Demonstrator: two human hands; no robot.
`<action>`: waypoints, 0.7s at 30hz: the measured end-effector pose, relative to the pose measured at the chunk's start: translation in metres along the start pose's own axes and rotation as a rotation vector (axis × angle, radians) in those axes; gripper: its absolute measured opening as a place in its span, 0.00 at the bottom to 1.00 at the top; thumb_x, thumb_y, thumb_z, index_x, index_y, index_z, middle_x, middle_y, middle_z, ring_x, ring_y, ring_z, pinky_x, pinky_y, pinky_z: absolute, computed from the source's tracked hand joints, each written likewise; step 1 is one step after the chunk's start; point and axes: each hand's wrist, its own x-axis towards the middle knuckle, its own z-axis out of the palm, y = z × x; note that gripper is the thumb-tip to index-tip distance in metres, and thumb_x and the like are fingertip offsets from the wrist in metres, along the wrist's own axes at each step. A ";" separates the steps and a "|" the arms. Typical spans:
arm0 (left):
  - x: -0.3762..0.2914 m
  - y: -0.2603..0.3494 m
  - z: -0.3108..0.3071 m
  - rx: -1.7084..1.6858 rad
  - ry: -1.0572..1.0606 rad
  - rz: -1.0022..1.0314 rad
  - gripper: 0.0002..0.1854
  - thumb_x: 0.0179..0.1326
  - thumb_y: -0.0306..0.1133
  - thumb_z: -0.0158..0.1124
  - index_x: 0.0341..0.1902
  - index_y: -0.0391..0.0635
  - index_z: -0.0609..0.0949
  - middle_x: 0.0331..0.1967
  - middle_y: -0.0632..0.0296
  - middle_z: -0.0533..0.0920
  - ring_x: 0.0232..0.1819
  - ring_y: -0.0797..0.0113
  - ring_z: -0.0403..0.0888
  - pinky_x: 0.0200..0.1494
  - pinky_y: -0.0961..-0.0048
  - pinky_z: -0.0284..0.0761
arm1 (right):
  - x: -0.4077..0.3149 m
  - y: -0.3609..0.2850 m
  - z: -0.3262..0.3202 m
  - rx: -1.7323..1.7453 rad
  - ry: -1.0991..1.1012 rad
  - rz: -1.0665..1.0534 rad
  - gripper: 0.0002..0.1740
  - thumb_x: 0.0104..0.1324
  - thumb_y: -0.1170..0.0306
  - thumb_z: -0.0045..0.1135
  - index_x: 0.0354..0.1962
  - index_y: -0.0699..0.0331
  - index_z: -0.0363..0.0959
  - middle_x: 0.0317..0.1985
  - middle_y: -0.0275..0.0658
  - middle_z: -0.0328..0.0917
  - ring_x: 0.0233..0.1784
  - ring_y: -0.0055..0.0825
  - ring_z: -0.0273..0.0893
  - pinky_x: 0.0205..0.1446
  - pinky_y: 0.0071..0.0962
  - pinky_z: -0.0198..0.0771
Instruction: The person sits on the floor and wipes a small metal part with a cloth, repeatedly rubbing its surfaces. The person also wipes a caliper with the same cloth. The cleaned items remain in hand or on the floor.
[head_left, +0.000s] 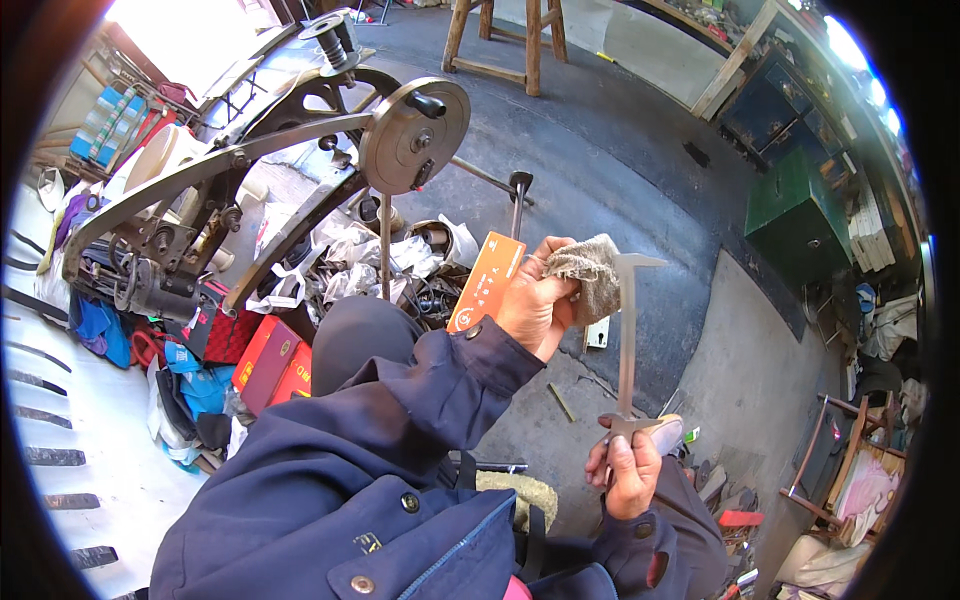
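Observation:
My right hand (628, 474) grips a metal vernier caliper (628, 337) at its lower end, with the long beam pointing up and away from me. Bunched in my left hand (536, 304) is a worn grey-brown cloth (589, 277), close beside the caliper's upper end. An orange box (487, 277) bearing writing shows just behind the left hand and cuff. Whether the left hand also holds this box cannot be told. Part of the caliper's lower end is hidden by my right fingers.
A hand-cranked sewing machine (247, 161) with a round wheel (416, 139) stands at the left. Bags and scraps (360, 262) are heaped below it. A red box (274, 364) lies left of my knee. Farther off are a wooden stool (532, 45) and a green metal box (799, 210).

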 end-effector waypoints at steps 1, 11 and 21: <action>0.000 0.000 0.001 -0.005 -0.023 0.005 0.15 0.67 0.20 0.55 0.53 0.53 0.75 0.48 0.65 0.82 0.50 0.66 0.83 0.53 0.60 0.81 | 0.000 0.002 0.001 -0.027 -0.006 -0.006 0.17 0.76 0.67 0.46 0.54 0.72 0.71 0.24 0.39 0.77 0.19 0.17 0.66 0.26 0.17 0.64; 0.006 -0.009 -0.002 0.400 0.058 -0.022 0.12 0.68 0.17 0.54 0.52 0.44 0.73 0.43 0.63 0.79 0.41 0.75 0.79 0.44 0.77 0.80 | -0.005 0.009 0.009 -0.142 -0.076 0.029 0.19 0.74 0.66 0.48 0.54 0.73 0.69 0.21 0.38 0.74 0.15 0.16 0.62 0.22 0.17 0.62; 0.002 -0.009 0.003 0.579 -0.046 -0.035 0.22 0.60 0.10 0.44 0.54 0.43 0.75 0.41 0.62 0.78 0.39 0.76 0.76 0.42 0.77 0.77 | 0.001 0.008 0.001 0.006 -0.041 0.207 0.22 0.77 0.56 0.44 0.41 0.70 0.73 0.23 0.43 0.77 0.17 0.21 0.68 0.23 0.20 0.65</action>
